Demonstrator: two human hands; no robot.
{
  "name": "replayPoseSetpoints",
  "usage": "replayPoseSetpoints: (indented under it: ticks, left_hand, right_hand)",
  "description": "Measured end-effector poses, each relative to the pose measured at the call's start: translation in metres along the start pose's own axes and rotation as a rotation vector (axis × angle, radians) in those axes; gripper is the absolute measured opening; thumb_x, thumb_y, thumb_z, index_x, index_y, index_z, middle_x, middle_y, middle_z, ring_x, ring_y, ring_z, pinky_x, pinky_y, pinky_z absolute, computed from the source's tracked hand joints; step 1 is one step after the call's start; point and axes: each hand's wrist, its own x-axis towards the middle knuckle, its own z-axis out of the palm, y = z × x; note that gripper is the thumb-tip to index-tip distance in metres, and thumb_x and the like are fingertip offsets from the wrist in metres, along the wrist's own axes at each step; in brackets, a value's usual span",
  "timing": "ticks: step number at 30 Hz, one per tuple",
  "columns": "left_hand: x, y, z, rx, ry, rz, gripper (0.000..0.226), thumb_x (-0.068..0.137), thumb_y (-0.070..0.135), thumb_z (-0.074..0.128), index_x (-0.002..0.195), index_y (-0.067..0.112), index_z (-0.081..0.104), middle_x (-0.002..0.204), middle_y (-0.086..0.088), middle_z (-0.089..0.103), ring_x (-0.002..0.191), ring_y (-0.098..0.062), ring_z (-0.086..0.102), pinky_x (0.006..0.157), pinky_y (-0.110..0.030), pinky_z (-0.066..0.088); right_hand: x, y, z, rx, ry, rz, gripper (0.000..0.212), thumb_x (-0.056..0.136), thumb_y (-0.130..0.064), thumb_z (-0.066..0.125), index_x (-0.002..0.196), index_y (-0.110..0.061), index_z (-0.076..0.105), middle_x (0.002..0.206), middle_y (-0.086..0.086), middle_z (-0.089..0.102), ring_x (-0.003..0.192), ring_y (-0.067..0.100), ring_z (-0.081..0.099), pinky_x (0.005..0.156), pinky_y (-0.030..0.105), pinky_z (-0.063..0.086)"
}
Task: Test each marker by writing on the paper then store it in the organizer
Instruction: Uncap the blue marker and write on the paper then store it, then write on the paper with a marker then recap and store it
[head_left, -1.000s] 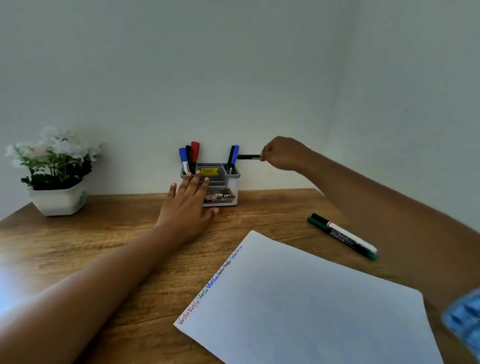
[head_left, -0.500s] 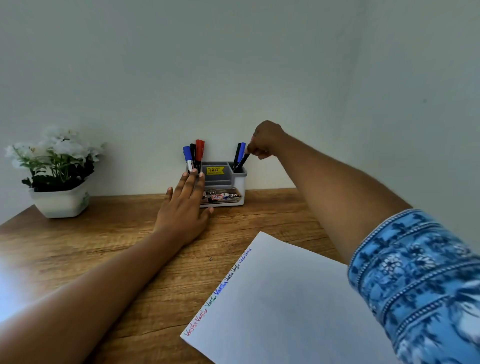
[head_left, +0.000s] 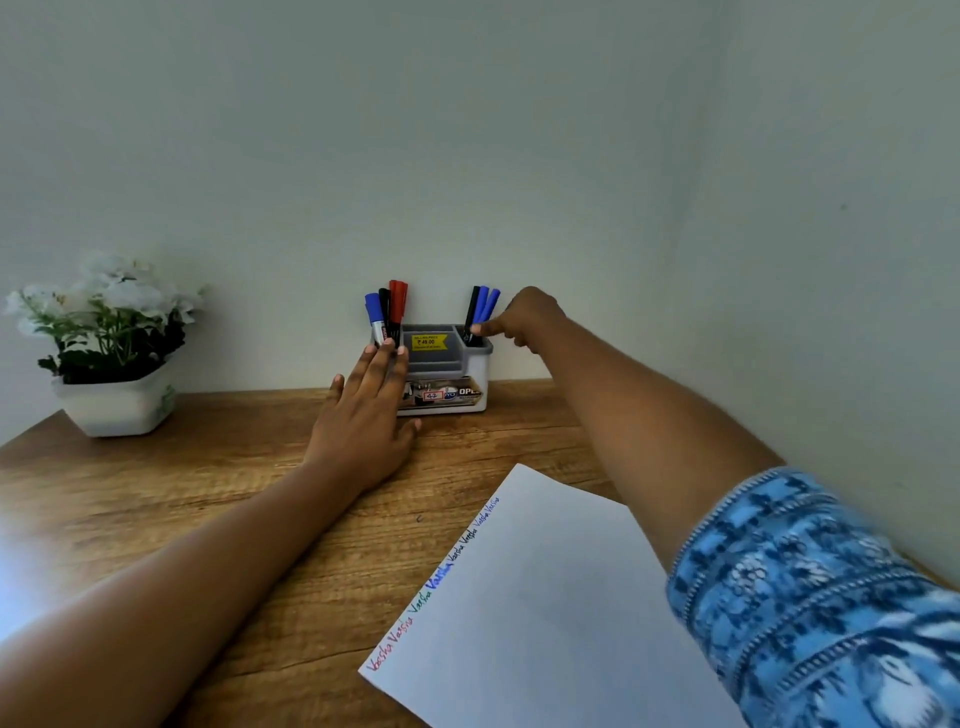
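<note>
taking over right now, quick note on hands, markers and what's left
Left hand: open, flat on the table, fingertips against the organizer's front.
Right hand: fingertips at the black and blue markers in the right compartment; grip unclear.
Done: blue, black and red markers stand in the left compartment; paper shows test words along one edge.
To do: release; no loose marker visible, though the right arm hides some table.

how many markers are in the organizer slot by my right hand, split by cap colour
black marker: 1
blue markers: 2
total: 3
</note>
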Motion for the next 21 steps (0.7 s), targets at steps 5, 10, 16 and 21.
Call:
replayPoseSetpoints:
  ticks: [5, 10, 16, 21]
  left_hand:
    - [-0.004, 0.004, -0.004, 0.031, -0.032, 0.012, 0.08, 0.095, 0.048, 0.043, 0.152, 0.02, -0.007, 0.16, -0.004, -0.013, 0.147, -0.019, -0.013, 0.118, -0.046, 0.003]
    - [-0.024, 0.026, -0.018, -0.019, -0.139, -0.005, 0.071, 0.094, 0.05, 0.044, 0.151, 0.026, 0.01, 0.161, -0.002, 0.0, 0.148, -0.023, 0.001, 0.118, -0.048, 0.013]
    - [-0.068, 0.058, -0.053, -0.303, -0.53, 0.012, 0.07, 0.089, 0.059, 0.045, 0.149, 0.032, 0.019, 0.157, 0.003, 0.024, 0.142, -0.02, 0.027, 0.114, -0.039, 0.024]
    - [-0.089, 0.047, -0.062, -0.236, -0.655, 0.053, 0.121, 0.042, 0.103, 0.019, 0.148, 0.043, 0.011, 0.158, 0.011, 0.017, 0.144, -0.017, 0.021, 0.118, -0.044, 0.018]
  right_hand:
    - [-0.045, 0.028, -0.019, -0.085, 0.117, -0.151, 0.043, 0.071, -0.04, 0.079, 0.1, -0.012, 0.065, 0.087, 0.0, 0.059, 0.085, 0.019, 0.059, 0.074, 0.03, 0.046]
    - [-0.102, 0.072, -0.053, -0.171, 0.084, -0.203, 0.022, 0.07, -0.038, 0.078, 0.083, -0.022, 0.069, 0.088, -0.005, 0.062, 0.086, 0.014, 0.059, 0.075, 0.03, 0.047]
    - [-0.124, 0.136, -0.084, -0.39, 0.026, 0.02, 0.018, 0.071, -0.033, 0.078, 0.08, -0.02, 0.069, 0.092, 0.001, 0.069, 0.089, 0.019, 0.061, 0.081, 0.035, 0.05]
    - [-0.125, 0.146, -0.082, -0.535, -0.071, 0.1, 0.034, 0.064, -0.038, 0.083, 0.087, -0.016, 0.07, 0.09, 0.002, 0.068, 0.088, 0.021, 0.062, 0.074, 0.033, 0.049]
